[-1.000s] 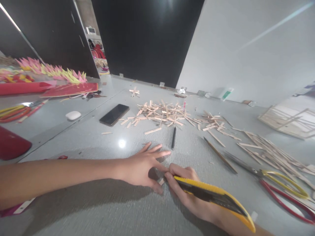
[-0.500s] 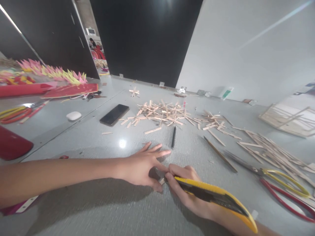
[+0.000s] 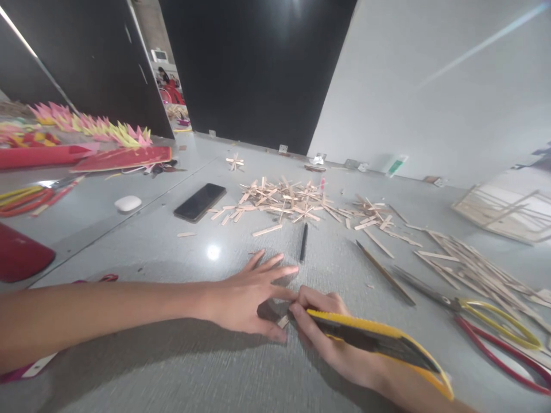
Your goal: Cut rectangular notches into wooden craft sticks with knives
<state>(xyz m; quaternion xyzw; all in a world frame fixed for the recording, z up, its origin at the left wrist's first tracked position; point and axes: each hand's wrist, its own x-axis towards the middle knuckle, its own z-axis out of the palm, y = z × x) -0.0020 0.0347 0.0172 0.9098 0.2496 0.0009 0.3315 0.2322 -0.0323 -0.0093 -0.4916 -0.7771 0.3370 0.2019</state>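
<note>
My right hand point(image 3: 327, 321) is closed around a yellow and black utility knife point(image 3: 379, 338), whose handle slants back toward the lower right. The knife's tip is hidden by my fingers. My left hand point(image 3: 253, 295) rests on the grey tabletop with its fingers spread. Between its thumb and index finger lies a small pale wooden piece point(image 3: 283, 321), close to my right fingertips. The left index fingertip meets the right hand. Just beyond the left fingers is a dark pen-like stick point(image 3: 303, 242).
A heap of short wooden strips point(image 3: 284, 198) lies ahead, with a phone point(image 3: 200, 202) left of it. Rightward are a brown pencil-like stick point(image 3: 385, 272), large scissors point(image 3: 456, 304) and long thin strips point(image 3: 477, 264). A white case point(image 3: 128, 203) sits left.
My left thumb has moved slightly down, away from the small wooden piece, which shows more now. The right hand and utility knife have barely shifted.
</note>
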